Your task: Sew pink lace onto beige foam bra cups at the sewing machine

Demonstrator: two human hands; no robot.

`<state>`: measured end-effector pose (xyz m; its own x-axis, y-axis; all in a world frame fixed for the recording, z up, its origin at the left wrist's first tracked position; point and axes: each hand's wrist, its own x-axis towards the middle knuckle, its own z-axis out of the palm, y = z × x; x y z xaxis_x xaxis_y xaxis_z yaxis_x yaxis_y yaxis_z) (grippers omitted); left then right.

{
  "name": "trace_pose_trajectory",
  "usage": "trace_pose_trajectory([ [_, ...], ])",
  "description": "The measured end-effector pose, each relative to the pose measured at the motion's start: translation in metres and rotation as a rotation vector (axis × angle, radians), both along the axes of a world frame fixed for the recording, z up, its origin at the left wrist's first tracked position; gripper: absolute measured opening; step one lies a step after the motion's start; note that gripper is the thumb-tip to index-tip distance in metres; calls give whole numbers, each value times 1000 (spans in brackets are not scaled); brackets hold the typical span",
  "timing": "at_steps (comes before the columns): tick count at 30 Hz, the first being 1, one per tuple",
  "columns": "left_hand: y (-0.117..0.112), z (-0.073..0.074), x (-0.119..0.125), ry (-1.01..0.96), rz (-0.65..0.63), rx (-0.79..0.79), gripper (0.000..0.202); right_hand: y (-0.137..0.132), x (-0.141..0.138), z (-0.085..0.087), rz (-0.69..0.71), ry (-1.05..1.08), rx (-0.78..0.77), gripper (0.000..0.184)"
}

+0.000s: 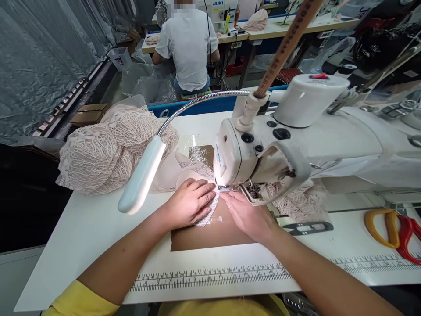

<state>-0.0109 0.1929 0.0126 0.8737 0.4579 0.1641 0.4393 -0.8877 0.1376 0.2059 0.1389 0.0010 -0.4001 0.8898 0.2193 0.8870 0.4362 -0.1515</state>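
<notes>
My left hand (190, 202) lies flat, fingers together, pressing a pale pink lace garment piece (208, 215) onto the sewing table. My right hand (247, 216) lies flat beside it, fingertips pointing at the presser foot (226, 188) of the white Juki sewing machine (263, 153). The lace runs under the machine head between both hands. A padded cup part (171, 169) of the garment shows behind my left hand. The needle itself is hidden by the machine head.
A heap of pink lace garments (108, 149) lies at the left of the white table (82, 237). A gooseneck lamp (143, 175) hangs over it. Thread snips (307, 227) and yellow and red scissors (394, 230) lie right. A person in white (189, 44) sits ahead.
</notes>
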Motion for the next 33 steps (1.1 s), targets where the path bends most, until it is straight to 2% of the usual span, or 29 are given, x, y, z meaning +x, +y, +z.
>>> trace_pose_trajectory([
  [4, 2, 1, -3, 28, -99, 19, 34, -2, -1, 5, 43, -81, -23, 43],
  [9, 4, 2, -5, 67, -186, 52, 35, -5, -4, 7, 30, -121, 32, 43],
  [11, 3, 0, -4, 69, -166, 55, 35, -6, -5, 7, 12, -130, 55, 44],
  [18, -12, -5, 9, 9, 30, 42, 34, -4, -6, 3, -26, -117, 71, 42],
  [21, -13, -2, 10, 19, 37, 39, 35, -4, -4, 0, -24, -110, 67, 43],
  [28, -6, 1, 4, 43, -33, 57, 32, -6, 3, 4, 125, -51, 44, 41],
  [33, -7, 1, 8, 38, -10, 52, 32, -8, 1, 7, 115, -76, 48, 42],
])
